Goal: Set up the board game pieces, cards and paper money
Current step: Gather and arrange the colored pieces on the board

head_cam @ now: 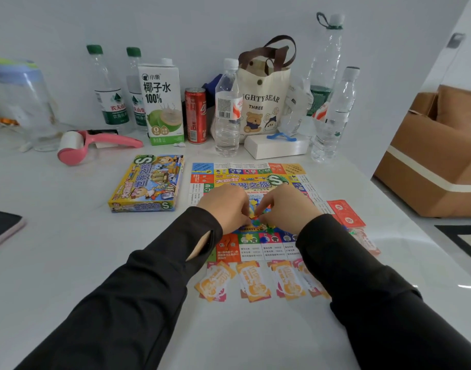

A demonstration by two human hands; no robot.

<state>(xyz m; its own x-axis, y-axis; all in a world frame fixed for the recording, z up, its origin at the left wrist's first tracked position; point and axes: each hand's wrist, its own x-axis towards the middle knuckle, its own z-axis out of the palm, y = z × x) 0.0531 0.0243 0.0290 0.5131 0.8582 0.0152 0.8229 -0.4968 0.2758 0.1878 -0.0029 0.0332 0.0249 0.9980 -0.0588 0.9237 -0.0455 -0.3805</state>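
L hand [225,206] & R hand [285,206] meet over the ctr of the game board [229,180], knuckles up, fingers curled tight, tips bunched together. Both pinch at a cluster of small pieces [253,216] (red/orange, yellow, green bits) lying on the board's middle. Can't tell which bit each hand has, as the tips hide most of it. Black sleeves run back from the board's near edge.

Board lies flat & unfolded on the white table [69,263]: colourful squares round the rim, yellow title banner at ctr, far side fully in view, near side partly under the wrists.

Paper money [251,281]: orange-white notes over pink ones, in fanned stacks in a row just beyond the board's near edge; the right-most stack is partly under the R sleeve. Red cards [346,213] sit at the board's right edge, w/ a clear packet [365,240] just nearer than them. Game box [146,182] is just left of the board, closed, lid art up.

Behind the board's far edge: water bottles, coconut-water carton [162,102], red can [195,116], bear tote bag [263,102], small white box [277,148]. Far left of the board is a phone [2,228]; far right, a cardboard box [437,161].
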